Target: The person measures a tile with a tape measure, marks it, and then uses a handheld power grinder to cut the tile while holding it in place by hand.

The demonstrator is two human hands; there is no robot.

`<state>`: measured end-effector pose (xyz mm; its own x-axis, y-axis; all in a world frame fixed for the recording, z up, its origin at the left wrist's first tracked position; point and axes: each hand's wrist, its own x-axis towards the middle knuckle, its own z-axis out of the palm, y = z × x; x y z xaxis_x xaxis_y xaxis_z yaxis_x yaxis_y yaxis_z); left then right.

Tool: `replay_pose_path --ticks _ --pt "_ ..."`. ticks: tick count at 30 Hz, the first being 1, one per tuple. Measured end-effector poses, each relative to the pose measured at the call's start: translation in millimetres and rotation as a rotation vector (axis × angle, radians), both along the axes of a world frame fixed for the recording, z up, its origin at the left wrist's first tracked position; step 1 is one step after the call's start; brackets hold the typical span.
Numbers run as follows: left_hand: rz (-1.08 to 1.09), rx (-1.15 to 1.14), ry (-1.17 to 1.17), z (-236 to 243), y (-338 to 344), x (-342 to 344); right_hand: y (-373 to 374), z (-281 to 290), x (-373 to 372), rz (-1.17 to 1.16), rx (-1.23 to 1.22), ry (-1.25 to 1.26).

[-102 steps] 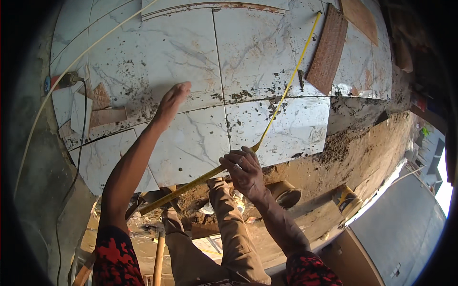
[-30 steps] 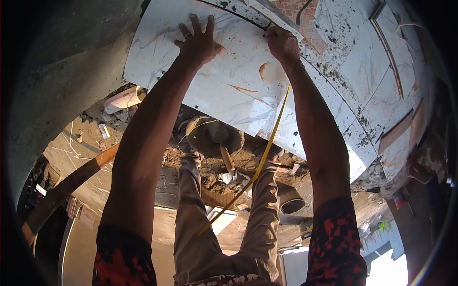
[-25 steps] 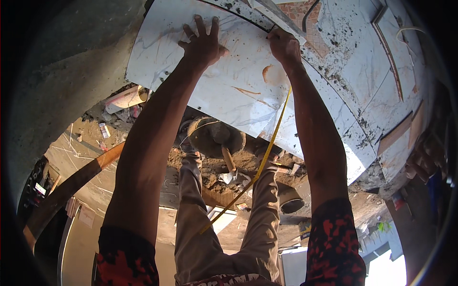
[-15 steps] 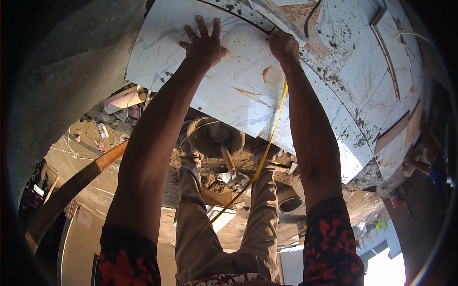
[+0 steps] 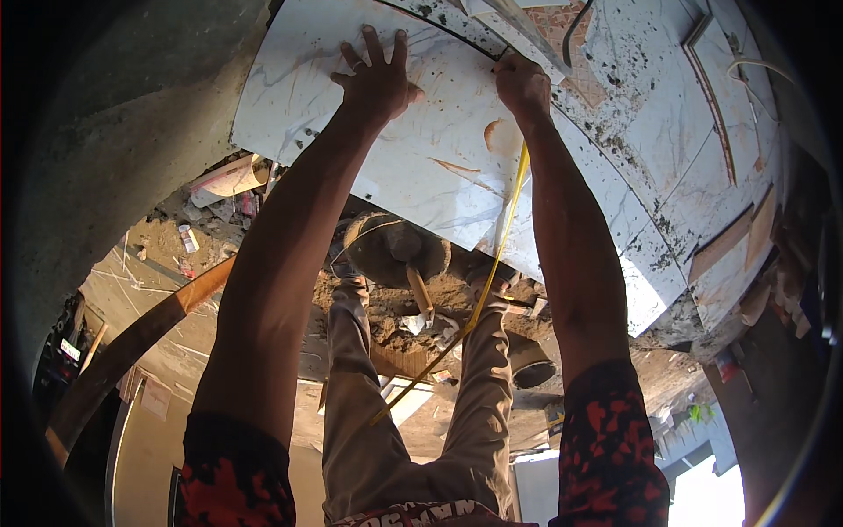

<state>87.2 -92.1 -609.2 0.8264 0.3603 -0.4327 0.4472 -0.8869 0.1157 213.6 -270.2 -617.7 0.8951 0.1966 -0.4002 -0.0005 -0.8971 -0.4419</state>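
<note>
My left hand lies flat with spread fingers on a large white marble-patterned tile; a ring shows on one finger. At the tile's far right edge, by the dark joint, my right hand is closed in a fist, its knuckles up. A yellow measuring tape runs up to this fist and passes out of sight under the wrist. Its other part slants down across the tile and in front of my trouser legs. What the fist's fingers press on is hidden. Brown smears mark the tile's face.
Dirt-specked tiles extend to the right, with a pale straight bar beyond my right hand. A grey concrete wall rises at left. Under the tile edge are a round bucket-like thing, loose soil and rubble. A curved wooden piece lies lower left.
Both hands keep their places on the tile. The yellow tape has shifted very slightly; otherwise almost nothing differs.
</note>
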Motion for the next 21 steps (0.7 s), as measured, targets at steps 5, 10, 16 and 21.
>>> replay_pose_path --ticks 5,10,16,21 --pt "0.008 0.001 -0.002 4 2 -1 3 6 -2 0.11 -0.034 -0.02" --pt "0.011 -0.003 0.007 3 -2 4 -6 -3 12 0.193 -0.02 0.014" --pt "-0.024 0.041 0.003 -6 0 -2 1 12 -2 0.073 0.018 0.068" --pt "-0.045 0.057 -0.039 -6 2 -2 -2 14 -3 0.069 0.059 0.054"
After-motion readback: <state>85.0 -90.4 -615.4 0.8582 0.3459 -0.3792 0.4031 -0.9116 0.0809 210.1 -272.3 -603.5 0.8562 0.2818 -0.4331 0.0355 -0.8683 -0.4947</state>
